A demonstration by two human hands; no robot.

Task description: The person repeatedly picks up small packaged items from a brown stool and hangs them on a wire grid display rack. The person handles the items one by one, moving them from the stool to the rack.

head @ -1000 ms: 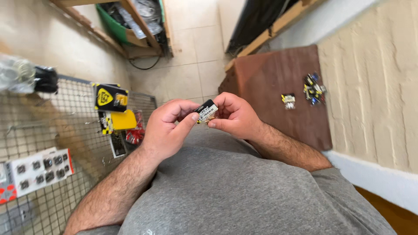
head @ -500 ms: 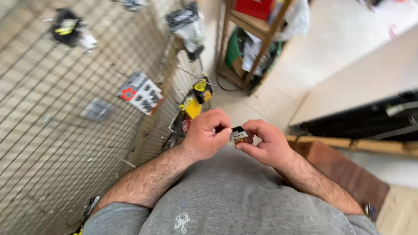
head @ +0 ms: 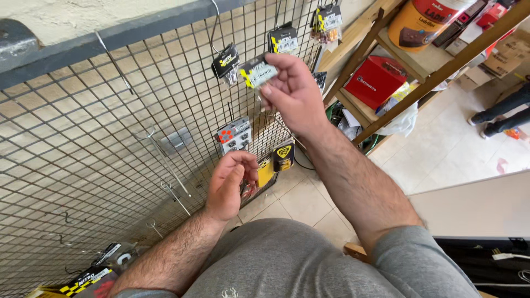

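Setting: tiled floor (head: 441,149) is seen below; a wire grid panel (head: 83,143) fills the left side, hung with hooks and small carded packets; a wooden shelf unit (head: 425,60) stands at the upper right
Right hand: the right hand (head: 295,94) is raised against the grid, fingers closed on a small packet (head: 258,72) with a black and yellow header card; the packet is pinched at its lower edge and held up just beside a hanging black packet (head: 225,62)
Left hand: the left hand (head: 229,185) is held lower, near the waist; fingers are curled loosely inward, and nothing can be seen in its grip
Packet position: it is held close to the grid, high up; whether it touches a hook cannot be told
Grid stock: another black and yellow packet (head: 283,40) is hung above the raised hand; a white card with orange marks (head: 234,135) and a yellow packet (head: 284,155) are hung lower down; bare hooks (head: 165,160) are seen left of these
Shelves: a red box (head: 376,81) and a large tub (head: 422,22) are stored there
Far right: another person's dark legs and shoes (head: 499,116) are glimpsed on the floor
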